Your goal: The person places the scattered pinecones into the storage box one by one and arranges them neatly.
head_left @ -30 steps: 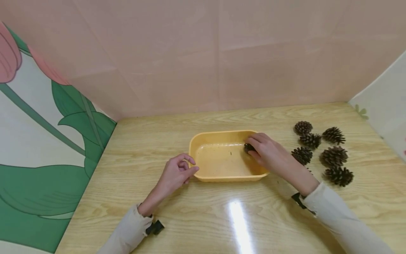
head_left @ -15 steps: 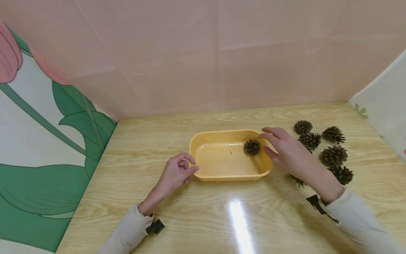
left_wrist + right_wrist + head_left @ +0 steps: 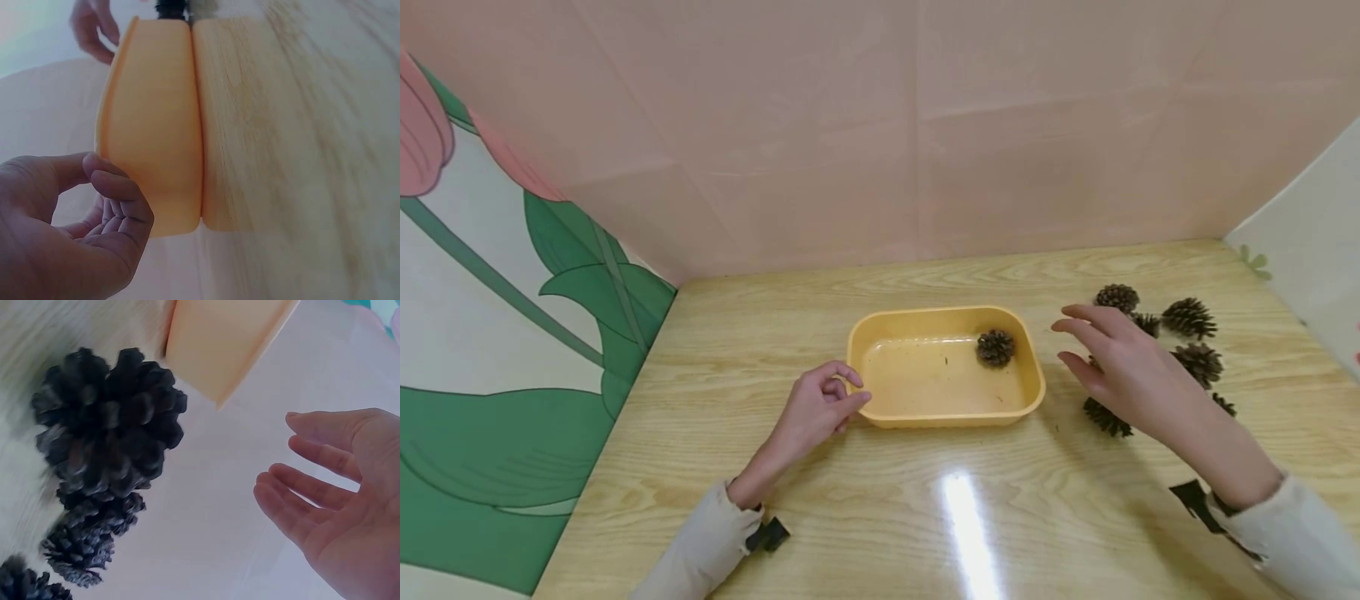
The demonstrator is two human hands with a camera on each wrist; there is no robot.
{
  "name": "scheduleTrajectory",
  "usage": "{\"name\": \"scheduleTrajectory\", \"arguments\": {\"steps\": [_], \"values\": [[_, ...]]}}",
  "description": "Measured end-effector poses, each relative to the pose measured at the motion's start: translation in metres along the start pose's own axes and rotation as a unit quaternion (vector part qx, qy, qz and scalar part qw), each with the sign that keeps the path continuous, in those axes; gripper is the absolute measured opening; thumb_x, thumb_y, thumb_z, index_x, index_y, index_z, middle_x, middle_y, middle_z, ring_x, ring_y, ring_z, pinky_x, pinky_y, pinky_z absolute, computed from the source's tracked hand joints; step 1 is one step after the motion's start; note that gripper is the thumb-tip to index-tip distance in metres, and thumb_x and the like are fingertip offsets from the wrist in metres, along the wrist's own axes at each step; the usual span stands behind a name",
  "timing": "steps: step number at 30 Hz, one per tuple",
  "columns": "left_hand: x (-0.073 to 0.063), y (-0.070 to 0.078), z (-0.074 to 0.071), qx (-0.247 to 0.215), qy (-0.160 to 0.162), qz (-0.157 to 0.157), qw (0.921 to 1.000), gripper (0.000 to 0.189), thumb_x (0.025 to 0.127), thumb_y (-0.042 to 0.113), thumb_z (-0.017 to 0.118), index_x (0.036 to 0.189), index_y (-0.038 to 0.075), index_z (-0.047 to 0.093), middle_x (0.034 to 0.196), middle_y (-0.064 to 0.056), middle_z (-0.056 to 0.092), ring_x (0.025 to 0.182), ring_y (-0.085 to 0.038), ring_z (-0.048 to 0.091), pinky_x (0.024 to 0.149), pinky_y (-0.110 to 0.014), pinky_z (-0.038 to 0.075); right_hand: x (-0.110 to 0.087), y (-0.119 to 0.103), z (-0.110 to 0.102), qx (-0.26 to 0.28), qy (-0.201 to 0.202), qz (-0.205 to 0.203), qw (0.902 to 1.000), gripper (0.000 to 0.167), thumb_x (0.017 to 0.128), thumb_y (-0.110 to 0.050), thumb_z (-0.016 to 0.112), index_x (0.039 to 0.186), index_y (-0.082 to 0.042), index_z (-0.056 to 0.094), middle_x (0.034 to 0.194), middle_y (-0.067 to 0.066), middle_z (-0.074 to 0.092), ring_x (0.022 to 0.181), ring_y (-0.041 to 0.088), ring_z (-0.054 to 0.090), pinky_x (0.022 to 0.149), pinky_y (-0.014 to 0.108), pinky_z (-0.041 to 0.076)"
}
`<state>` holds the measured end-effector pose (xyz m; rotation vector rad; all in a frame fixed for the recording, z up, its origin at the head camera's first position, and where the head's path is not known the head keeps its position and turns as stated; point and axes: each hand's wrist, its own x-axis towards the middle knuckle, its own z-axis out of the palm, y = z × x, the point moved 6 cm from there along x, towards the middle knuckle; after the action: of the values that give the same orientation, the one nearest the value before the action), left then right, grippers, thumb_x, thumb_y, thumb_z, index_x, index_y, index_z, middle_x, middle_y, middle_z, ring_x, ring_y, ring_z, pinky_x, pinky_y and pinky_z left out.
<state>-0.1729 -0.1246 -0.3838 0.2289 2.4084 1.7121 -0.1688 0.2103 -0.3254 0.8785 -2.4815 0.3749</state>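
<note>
A shallow yellow plastic basin [image 3: 917,387] stands on the wooden table. One brown pine cone [image 3: 995,347] lies inside it, near the right end. At the basin's left end, my left hand [image 3: 812,408] holds the rim between thumb and curled fingers; the left wrist view shows these fingers [image 3: 128,194] against the basin's wall. My right hand [image 3: 1138,371] is in the air right of the basin, fingers spread and nothing in them. Below it sits a pine cone [image 3: 1107,417], seen large as a dark pine cone [image 3: 109,419] in the right wrist view.
More pine cones lie at the table's right side, among them a far one [image 3: 1116,298], a right-hand one [image 3: 1189,318] and a partly covered one [image 3: 1198,364]. A pink wall covering [image 3: 917,167] rises behind the table [image 3: 820,500]. A flower-patterned panel [image 3: 490,333] borders it on the left.
My right hand has let go of the pine cone inside the basin and moved out to the right, over the other cones. My left hand has stayed at the rim.
</note>
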Motion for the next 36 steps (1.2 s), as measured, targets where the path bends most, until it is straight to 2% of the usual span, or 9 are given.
{"name": "scheduleTrajectory", "arguments": {"steps": [7, 10, 14, 22, 23, 25, 28, 31, 36], "values": [[0.0, -0.001, 0.0, -0.003, -0.001, 0.002, 1.0, 0.019, 0.09, 0.002, 0.071, 0.102, -0.009, 0.061, 0.057, -0.005, 0.052, 0.045, -0.016, 0.046, 0.044, -0.02, 0.037, -0.016, 0.005, -0.002, -0.003, -0.004, 0.004, 1.0, 0.044, 0.079, 0.001, 0.078, 0.12, 0.002, 0.063, 0.123, 0.026, 0.059, 0.106, 0.043, 0.058, 0.067, 0.05, 0.055], [0.0, -0.001, 0.0, -0.004, -0.002, 0.002, 1.0, 0.018, 0.091, 0.002, 0.071, 0.102, -0.009, 0.061, 0.057, -0.005, 0.052, 0.045, -0.016, 0.046, 0.043, -0.02, 0.037, -0.021, 0.006, -0.003, 0.0, 0.007, -0.005, 1.0, 0.031, 0.099, -0.022, 0.063, 0.119, 0.002, 0.064, 0.121, 0.025, 0.061, 0.104, 0.042, 0.06, 0.071, 0.053, 0.055], [-0.001, -0.001, 0.0, -0.006, -0.003, 0.002, 1.0, 0.019, 0.091, 0.002, 0.071, 0.102, -0.009, 0.061, 0.058, -0.006, 0.053, 0.045, -0.016, 0.047, 0.044, -0.02, 0.037, -0.026, 0.005, -0.005, 0.002, 0.016, -0.002, 0.9999, 0.057, 0.107, -0.047, 0.035, 0.116, 0.001, 0.065, 0.117, 0.024, 0.063, 0.099, 0.041, 0.062, 0.071, 0.054, 0.054], [-0.001, -0.001, -0.001, -0.003, 0.004, -0.001, 1.0, 0.016, 0.09, 0.003, 0.072, 0.1, -0.005, 0.063, 0.058, -0.01, 0.054, 0.046, -0.022, 0.048, 0.043, -0.02, 0.038, -0.03, 0.005, -0.004, -0.006, 0.023, -0.001, 0.9997, 0.069, 0.105, -0.055, 0.025, 0.104, 0.0, 0.068, 0.103, 0.021, 0.067, 0.082, 0.037, 0.066, 0.061, 0.05, 0.055], [-0.001, -0.001, -0.001, -0.002, 0.004, 0.0, 1.0, 0.015, 0.09, 0.003, 0.072, 0.1, -0.005, 0.063, 0.058, -0.01, 0.054, 0.047, -0.023, 0.048, 0.043, -0.02, 0.038, -0.031, 0.006, -0.003, -0.005, 0.018, 0.002, 0.9998, 0.067, 0.105, -0.053, 0.027, 0.104, -0.001, 0.068, 0.102, 0.02, 0.068, 0.081, 0.036, 0.067, 0.06, 0.048, 0.055], [0.0, -0.001, -0.001, -0.003, 0.003, 0.0, 1.0, 0.015, 0.09, 0.003, 0.072, 0.1, -0.005, 0.062, 0.059, -0.01, 0.054, 0.047, -0.023, 0.048, 0.044, -0.02, 0.038, -0.034, 0.008, 0.0, -0.004, -0.002, 0.012, 0.9999, 0.046, 0.105, -0.042, 0.047, 0.104, -0.001, 0.068, 0.1, 0.019, 0.068, 0.077, 0.034, 0.067, 0.057, 0.045, 0.055], [0.0, -0.001, -0.001, -0.004, -0.001, -0.001, 1.0, 0.017, 0.091, 0.003, 0.072, 0.101, -0.007, 0.062, 0.058, -0.009, 0.054, 0.047, -0.024, 0.049, 0.044, -0.021, 0.038, -0.039, 0.012, 0.005, -0.006, -0.039, 0.033, 0.9987, 0.02, 0.09, -0.016, 0.075, 0.104, -0.003, 0.068, 0.098, 0.017, 0.069, 0.071, 0.028, 0.065, 0.052, 0.04, 0.053], [0.0, -0.001, -0.001, -0.004, -0.002, 0.0, 1.0, 0.018, 0.091, 0.003, 0.072, 0.101, -0.007, 0.062, 0.058, -0.008, 0.053, 0.047, -0.025, 0.049, 0.044, -0.021, 0.039, -0.045, 0.015, 0.011, -0.006, -0.075, 0.057, 0.9955, 0.039, 0.071, 0.001, 0.084, 0.106, -0.002, 0.068, 0.099, 0.019, 0.068, 0.068, 0.025, 0.064, 0.05, 0.037, 0.051], [0.0, 0.001, 0.0, -0.003, 0.0, 0.004, 1.0, 0.017, 0.09, 0.002, 0.072, 0.101, -0.007, 0.062, 0.057, -0.007, 0.053, 0.047, -0.026, 0.049, 0.044, -0.02, 0.038, -0.052, 0.019, 0.018, 0.002, -0.122, 0.088, 0.9886, 0.04, 0.075, -0.004, 0.083, 0.111, 0.0, 0.067, 0.106, 0.024, 0.067, 0.075, 0.032, 0.066, 0.058, 0.045, 0.056]]}}
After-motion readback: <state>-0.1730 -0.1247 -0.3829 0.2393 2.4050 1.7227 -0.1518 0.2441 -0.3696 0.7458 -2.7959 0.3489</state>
